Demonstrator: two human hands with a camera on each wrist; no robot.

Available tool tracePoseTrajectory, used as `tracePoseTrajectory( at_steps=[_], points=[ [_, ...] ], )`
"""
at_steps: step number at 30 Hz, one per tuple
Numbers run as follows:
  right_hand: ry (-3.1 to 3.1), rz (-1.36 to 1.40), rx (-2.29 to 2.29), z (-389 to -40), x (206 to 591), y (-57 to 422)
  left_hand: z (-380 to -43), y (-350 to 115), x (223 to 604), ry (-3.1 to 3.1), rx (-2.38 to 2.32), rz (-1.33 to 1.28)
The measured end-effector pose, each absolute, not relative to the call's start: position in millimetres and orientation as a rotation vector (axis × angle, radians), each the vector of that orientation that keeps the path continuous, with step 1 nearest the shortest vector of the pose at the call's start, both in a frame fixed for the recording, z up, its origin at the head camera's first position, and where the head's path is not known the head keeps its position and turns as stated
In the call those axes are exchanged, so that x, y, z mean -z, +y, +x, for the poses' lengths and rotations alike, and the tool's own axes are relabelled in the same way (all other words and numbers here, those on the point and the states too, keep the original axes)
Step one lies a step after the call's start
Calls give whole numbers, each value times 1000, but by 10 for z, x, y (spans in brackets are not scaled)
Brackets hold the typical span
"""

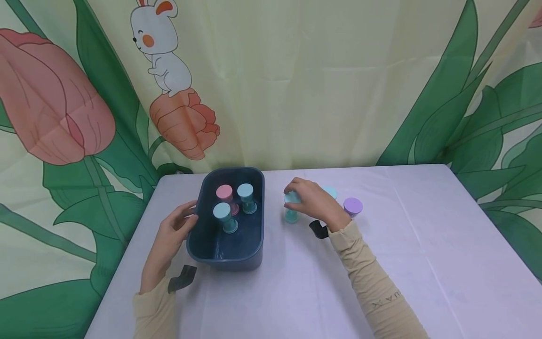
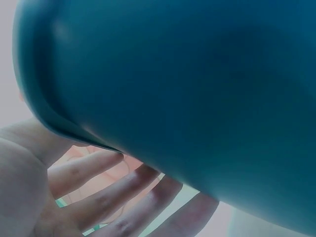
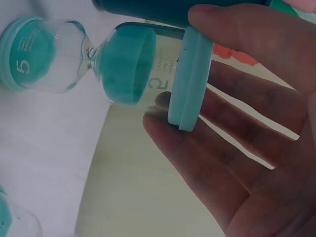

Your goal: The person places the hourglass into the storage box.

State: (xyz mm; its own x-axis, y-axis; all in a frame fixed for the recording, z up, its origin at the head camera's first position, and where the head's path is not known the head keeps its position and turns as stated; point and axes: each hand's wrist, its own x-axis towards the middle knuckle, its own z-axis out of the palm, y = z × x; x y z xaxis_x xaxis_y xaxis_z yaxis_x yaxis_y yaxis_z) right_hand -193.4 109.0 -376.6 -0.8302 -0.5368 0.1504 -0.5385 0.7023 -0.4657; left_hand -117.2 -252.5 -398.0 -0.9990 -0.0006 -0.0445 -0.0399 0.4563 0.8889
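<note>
My right hand (image 1: 313, 200) pinches the teal top cap of a sand timer (image 1: 291, 216), thumb on one side and fingers on the other. In the right wrist view that sand timer (image 3: 129, 64) is marked 5, with teal sand in both glass bulbs. My left hand (image 1: 171, 233) rests against the left wall of a dark blue bin (image 1: 254, 261), its fingers (image 2: 113, 197) lying along the outside and the thumb at the rim. Inside the bin stand a pink sand timer (image 1: 224, 192) and two light blue ones, a rear timer (image 1: 245, 190) and a front timer (image 1: 222, 211).
Just beyond my right hand are another light blue sand timer (image 1: 330, 191), partly hidden, and a purple sand timer (image 1: 353, 206). A white cloth covers the table (image 1: 423, 263). Behind it hangs a curtain (image 1: 296, 94) printed with flowers and a rabbit.
</note>
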Motion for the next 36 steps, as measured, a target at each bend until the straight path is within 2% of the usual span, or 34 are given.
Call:
tracePoseTrajectory(
  at_steps=[36],
  points=[
    [-2620,1028,-857,-1859,3089,927,-1164,-2518,3957,2626,-1640,-46]
  ],
)
